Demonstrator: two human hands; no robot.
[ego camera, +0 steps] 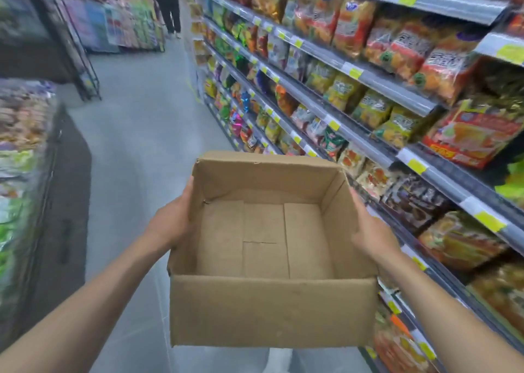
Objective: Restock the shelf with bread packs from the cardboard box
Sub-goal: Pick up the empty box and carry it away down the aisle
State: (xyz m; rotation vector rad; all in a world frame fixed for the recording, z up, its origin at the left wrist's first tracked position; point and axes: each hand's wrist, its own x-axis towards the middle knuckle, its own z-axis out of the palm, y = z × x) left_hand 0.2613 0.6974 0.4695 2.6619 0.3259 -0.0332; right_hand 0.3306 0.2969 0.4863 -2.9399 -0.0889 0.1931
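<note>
Left hand (pixel 170 222) clamps the outer left wall of the cardboard box (pixel 272 310). Its palm lies flat on the wall, the thumb is straight up toward the rim, and the fingers are hidden behind the box. Right hand (pixel 371 231) mirrors it on the right wall, with the thumb along the top edge and the fingers out of sight on the outer side. Both forearms are bare and reach forward from the bottom corners.

The box is held between the hands, open top up, off the floor and in front of the body. Its bare bottom flaps show.

The floor (pixel 136 146) is grey and smooth, in a shop aisle. A shelf (pixel 397 89) just beside the box runs along the right in several tiers with grey rails, packed with bagged snack packs (pixel 351 27) in orange, yellow and green. A red flat pack (pixel 476 134) leans at the near end. On the left is a low display bin (pixel 22 123) of bagged goods, blurred. A person in dark trousers (pixel 170 10) stands far down the aisle.

Yellow-and-white price tags (pixel 355 73) sit on the rails. Their print is too blurred to read, and the large characters on the bags are not legible either.
</note>
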